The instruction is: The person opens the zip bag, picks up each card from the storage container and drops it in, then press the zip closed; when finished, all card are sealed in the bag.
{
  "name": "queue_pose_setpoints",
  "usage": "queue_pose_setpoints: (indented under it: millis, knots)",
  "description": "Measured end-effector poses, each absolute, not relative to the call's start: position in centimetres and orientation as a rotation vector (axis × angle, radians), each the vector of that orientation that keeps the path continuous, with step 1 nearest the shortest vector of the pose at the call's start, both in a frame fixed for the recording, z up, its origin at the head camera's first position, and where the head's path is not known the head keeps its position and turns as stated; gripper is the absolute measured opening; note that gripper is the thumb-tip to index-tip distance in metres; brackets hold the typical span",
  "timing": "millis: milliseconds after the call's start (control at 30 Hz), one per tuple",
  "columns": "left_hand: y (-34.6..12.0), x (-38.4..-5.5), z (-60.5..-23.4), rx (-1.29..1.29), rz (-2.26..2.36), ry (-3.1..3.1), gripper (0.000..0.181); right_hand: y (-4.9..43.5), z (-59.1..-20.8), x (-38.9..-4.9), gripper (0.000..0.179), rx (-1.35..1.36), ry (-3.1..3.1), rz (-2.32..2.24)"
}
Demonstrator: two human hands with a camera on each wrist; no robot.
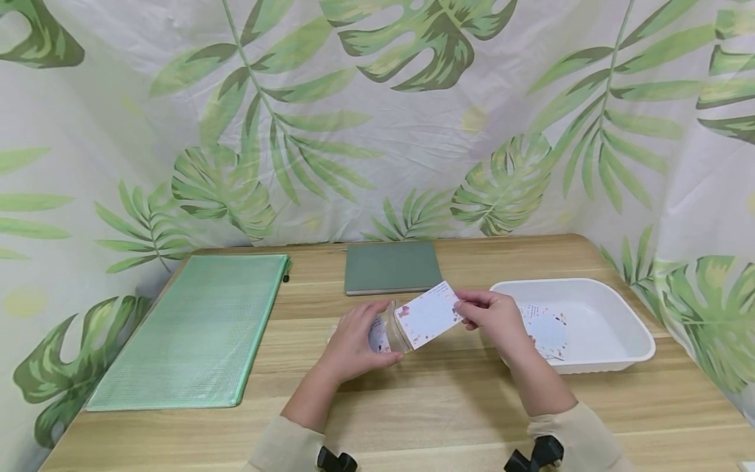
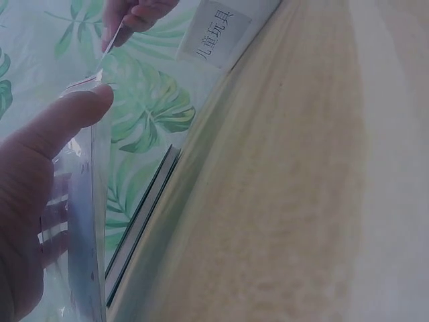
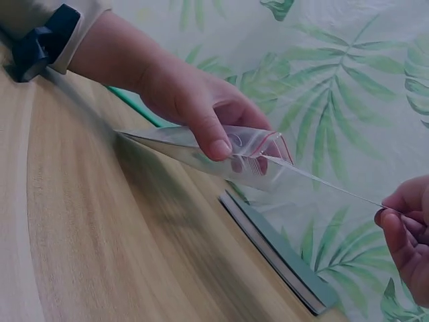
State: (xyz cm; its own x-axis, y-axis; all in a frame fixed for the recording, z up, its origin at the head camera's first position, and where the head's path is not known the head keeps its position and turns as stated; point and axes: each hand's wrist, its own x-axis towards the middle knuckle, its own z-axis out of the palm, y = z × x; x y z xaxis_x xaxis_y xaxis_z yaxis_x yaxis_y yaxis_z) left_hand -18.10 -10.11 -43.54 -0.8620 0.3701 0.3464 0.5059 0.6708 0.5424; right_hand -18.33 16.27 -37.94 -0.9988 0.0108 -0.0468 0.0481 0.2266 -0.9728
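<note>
My left hand holds a clear zip bag between thumb and fingers, its red-lined mouth toward the right. Inside the bag a printed card shows through the plastic. My right hand pinches the far end of another card, pale blue and white with small floral prints. That card's near end sits right at the bag's mouth, and it appears edge-on in both wrist views. Bag and card are raised over the wooden table.
A white plastic tray stands at the right, with printed cards inside and a label on its side. A dark green notebook lies behind the hands. At the left lies a green mesh zip pouch.
</note>
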Motion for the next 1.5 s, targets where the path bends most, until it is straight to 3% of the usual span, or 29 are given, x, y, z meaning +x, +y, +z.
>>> queue_pose_setpoints:
  millis: [400, 833, 1500]
  knots:
    - [-10.0, -18.0, -43.3, -0.706, -0.971, -2.699, 0.090, 13.8, -38.6, -18.4, 0.033, 0.142, 2.486, -1.976]
    - [-10.0, -17.9, -43.2, -0.695, -0.980, -2.690, 0.089, 11.7, -40.4, -17.5, 0.027, -0.020, 2.395, -1.969]
    - [-10.0, -17.9, -43.1, -0.697, -1.017, -2.680, 0.090, 11.4, -41.0, -17.6, 0.034, -0.205, 2.350, -1.821]
